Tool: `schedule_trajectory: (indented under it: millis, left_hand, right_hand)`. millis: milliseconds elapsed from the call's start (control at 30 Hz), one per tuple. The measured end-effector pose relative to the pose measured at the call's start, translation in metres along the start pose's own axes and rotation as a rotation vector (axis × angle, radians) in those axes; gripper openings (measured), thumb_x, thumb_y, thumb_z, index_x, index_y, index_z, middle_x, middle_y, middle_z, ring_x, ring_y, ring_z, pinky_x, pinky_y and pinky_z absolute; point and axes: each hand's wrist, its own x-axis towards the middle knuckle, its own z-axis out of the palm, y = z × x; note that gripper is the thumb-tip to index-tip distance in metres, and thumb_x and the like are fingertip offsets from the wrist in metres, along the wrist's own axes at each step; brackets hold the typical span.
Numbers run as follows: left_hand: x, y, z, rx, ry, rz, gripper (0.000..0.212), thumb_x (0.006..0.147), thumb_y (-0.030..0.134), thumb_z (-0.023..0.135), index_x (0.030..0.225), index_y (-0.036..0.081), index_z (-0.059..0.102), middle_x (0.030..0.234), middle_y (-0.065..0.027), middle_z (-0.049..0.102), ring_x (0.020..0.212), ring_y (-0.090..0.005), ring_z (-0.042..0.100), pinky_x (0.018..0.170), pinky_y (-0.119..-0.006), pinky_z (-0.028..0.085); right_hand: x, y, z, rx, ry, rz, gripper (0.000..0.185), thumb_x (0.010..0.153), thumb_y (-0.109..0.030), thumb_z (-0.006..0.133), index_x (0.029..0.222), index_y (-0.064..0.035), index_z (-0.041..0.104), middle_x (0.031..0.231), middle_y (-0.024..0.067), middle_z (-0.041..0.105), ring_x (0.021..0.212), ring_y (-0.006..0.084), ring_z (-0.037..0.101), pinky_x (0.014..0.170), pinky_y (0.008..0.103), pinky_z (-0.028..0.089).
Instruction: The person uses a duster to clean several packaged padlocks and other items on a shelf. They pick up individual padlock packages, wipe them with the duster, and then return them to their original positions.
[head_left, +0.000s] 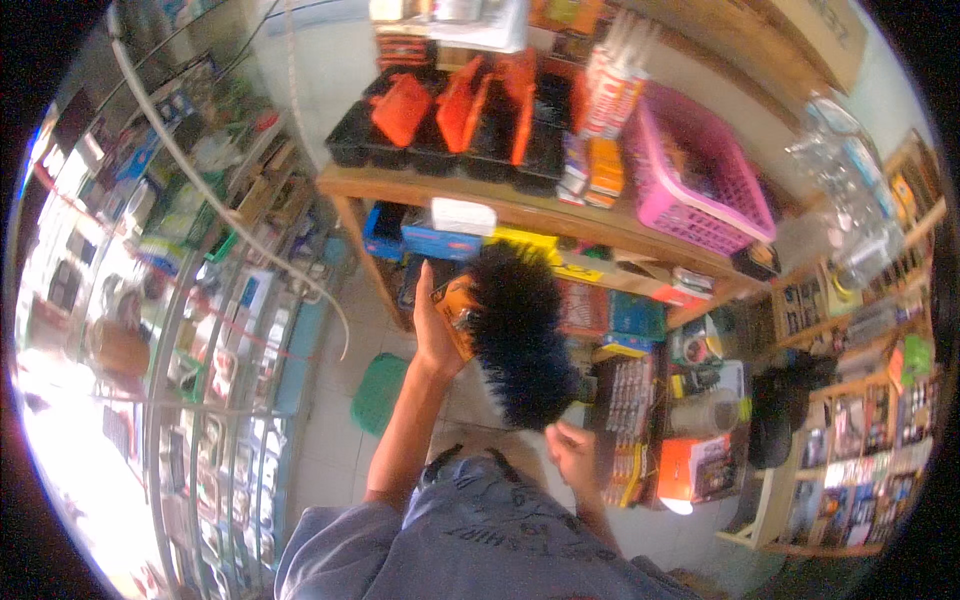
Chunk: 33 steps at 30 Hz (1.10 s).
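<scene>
My left hand (439, 326) grips an orange box (454, 307) with dark print, its thumb upright along the box's left side. A bushy black duster (517, 337) lies across the box's right part and hides it there. At the duster's lower end my right hand (571, 450) is closed around what appears to be its handle, which the fingers mostly hide. Both hands are in front of a wooden shelf unit (480, 196).
Black and orange bins (450, 150) and a pink plastic basket (697, 210) stand on the shelf top. A green plastic stool or basket (376, 394) is on the tiled floor. Glass-fronted display shelves (225, 375) line the left; stocked wooden racks (772, 517) line the right.
</scene>
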Motion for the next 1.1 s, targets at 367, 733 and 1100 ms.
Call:
schedule_trajectory:
  millis: [367, 733, 1100]
  left_hand:
    - [0.024, -0.019, 0.063, -0.175, -0.403, -0.261, 0.079, 0.086, 0.066, 0.032, 0.125, 0.0, 0.05, 0.121, -0.0164, 0.056, 0.112, -0.0326, 0.053, 0.099, -0.044, 0.039]
    - [0.059, -0.057, 0.084, -0.107, -0.432, -0.279, 0.069, 0.087, 0.062, 0.037, 0.123, 0.005, 0.051, 0.124, -0.0157, 0.054, 0.115, -0.032, 0.051, 0.102, -0.048, 0.035]
    - [0.073, -0.063, 0.119, -0.181, -0.65, -0.369, 0.076, 0.09, 0.059, 0.027, 0.134, -0.002, 0.036, 0.126, -0.0237, 0.05, 0.111, -0.0447, 0.05, 0.1, -0.054, 0.036]
  right_hand:
    - [-0.043, -0.028, -0.045, -0.505, 0.151, -0.241, 0.027, 0.084, -0.016, 0.067, 0.103, 0.0034, 0.064, 0.076, 0.0033, 0.065, 0.069, 0.0081, 0.055, 0.064, 0.0237, 0.046]
    - [-0.033, -0.055, -0.067, -0.296, 0.149, -0.075, 0.025, 0.086, -0.018, 0.066, 0.099, 0.0032, 0.065, 0.064, -0.0038, 0.051, 0.055, 0.0033, 0.041, 0.046, 0.0213, 0.034]
    - [-0.039, -0.03, -0.091, -0.241, 0.306, -0.098, 0.021, 0.087, -0.021, 0.065, 0.096, -0.0011, 0.067, 0.057, -0.0058, 0.046, 0.05, 0.0027, 0.037, 0.043, 0.022, 0.032]
